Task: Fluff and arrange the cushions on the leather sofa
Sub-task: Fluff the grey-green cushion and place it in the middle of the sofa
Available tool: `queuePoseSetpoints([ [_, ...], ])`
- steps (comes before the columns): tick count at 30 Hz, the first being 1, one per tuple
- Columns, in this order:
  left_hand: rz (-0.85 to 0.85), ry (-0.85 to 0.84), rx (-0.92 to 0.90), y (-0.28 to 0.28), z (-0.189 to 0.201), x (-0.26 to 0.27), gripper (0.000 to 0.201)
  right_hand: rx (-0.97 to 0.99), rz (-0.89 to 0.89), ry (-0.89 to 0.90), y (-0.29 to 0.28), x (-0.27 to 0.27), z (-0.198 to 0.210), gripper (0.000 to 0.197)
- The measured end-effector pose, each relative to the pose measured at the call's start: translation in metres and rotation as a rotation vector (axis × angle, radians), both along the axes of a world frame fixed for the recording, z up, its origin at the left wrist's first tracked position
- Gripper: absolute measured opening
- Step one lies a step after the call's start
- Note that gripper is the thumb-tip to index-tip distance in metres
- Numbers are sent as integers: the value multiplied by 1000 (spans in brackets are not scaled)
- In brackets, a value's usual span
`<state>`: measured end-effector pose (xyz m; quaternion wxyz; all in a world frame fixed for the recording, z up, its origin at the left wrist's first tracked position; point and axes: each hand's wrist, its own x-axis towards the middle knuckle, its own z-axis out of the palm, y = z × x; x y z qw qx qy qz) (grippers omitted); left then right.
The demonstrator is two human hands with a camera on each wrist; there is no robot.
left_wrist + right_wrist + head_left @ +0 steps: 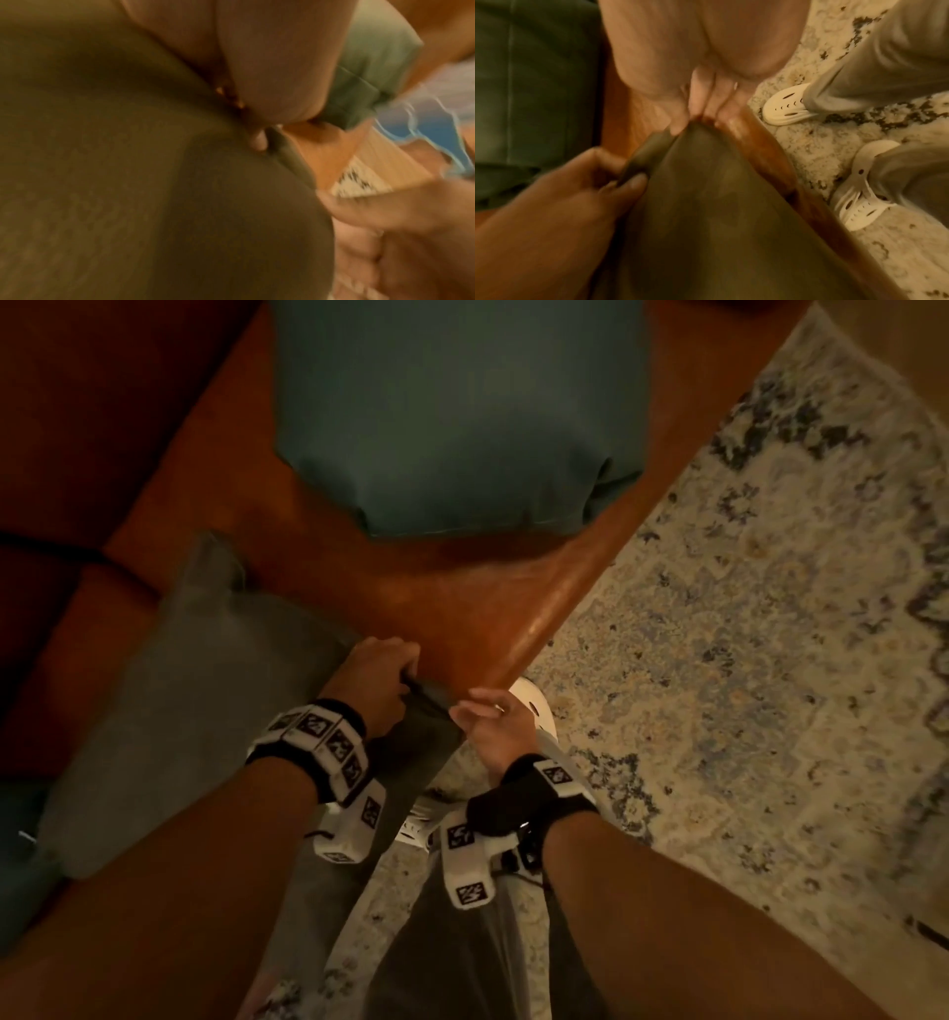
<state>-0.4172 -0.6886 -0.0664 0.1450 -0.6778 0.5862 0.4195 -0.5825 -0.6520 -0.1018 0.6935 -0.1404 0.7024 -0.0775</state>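
An olive-grey cushion (195, 706) lies on the brown leather sofa (452, 603) at the lower left, its near corner hanging over the seat's front edge. My left hand (405, 677) grips the cushion's edge near that corner, fingers curled into the fabric. My right hand (464, 711) pinches the corner itself; the right wrist view shows its fingertips (680, 125) closed on the cushion (718, 213). In the left wrist view the cushion (128, 182) fills most of the frame. A teal cushion (452, 413) lies flat on the seat farther back.
A patterned cream and blue rug (744, 634) covers the floor to the right of the sofa. My feet in white clogs (785, 105) stand on it against the sofa's front edge. Another dark teal shape (20, 855) shows at the far left edge.
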Motion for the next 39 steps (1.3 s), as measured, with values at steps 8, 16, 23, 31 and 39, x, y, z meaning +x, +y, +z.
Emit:
queuePoseSetpoints([
  [8, 62, 80, -38, 2, -2, 19, 36, -272, 424, 155, -26, 9, 26, 29],
  [16, -163, -57, 164, -17, 3, 4, 28, -419, 131, 195, 6, 8, 23, 29],
  [23, 0, -1, -105, -3, -7, 2, 16, -130, 73, -77, -14, -8, 18, 15],
  [31, 100, 66, -188, 9, -11, 7, 18, 75, 311, -200, -65, 11, 5, 21],
  [39, -10, 113, -66, 6, -7, 7, 8, -327, 201, 127, -18, 0, 8, 18],
])
